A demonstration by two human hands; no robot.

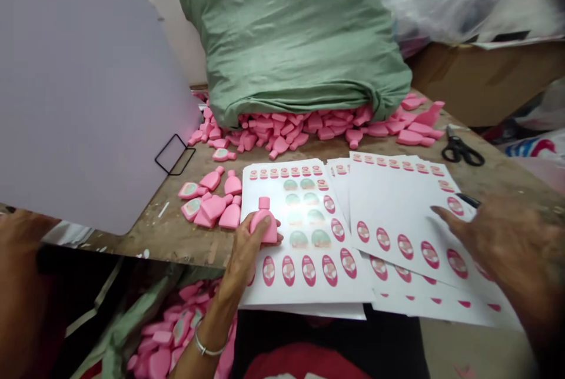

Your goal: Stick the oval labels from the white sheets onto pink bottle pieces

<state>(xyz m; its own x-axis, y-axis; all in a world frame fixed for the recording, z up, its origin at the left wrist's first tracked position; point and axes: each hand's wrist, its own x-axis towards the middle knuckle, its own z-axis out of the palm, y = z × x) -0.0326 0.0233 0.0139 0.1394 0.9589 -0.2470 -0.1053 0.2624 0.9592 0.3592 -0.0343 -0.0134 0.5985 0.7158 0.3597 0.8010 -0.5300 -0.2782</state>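
Note:
My left hand (pixel 251 238) grips a small pink bottle (pixel 263 226) upright, its cap at the top, over the left edge of a sticker sheet (pixel 304 291). That sheet carries oval pink stickers and pale green ones. At the right, my right hand (pixel 498 238) is blurred over the right edge of a second stack of sheets (pixel 388 202). Its thumb or a finger points left, and a dark object (pixel 468 199) lies beside it; whether the hand holds this is unclear. Several pink bottles (pixel 215 206) lie left of the sheets, some with labels.
Behind the sheets, a green sack (pixel 291 37) stands over a heap of pink bottles (pixel 282 129). Black scissors (pixel 462 148) lie at the right. A pale board (pixel 88 85) blocks the left, with another person's arm (pixel 20 285) below it. More bottles (pixel 163 338) fill a sack underneath.

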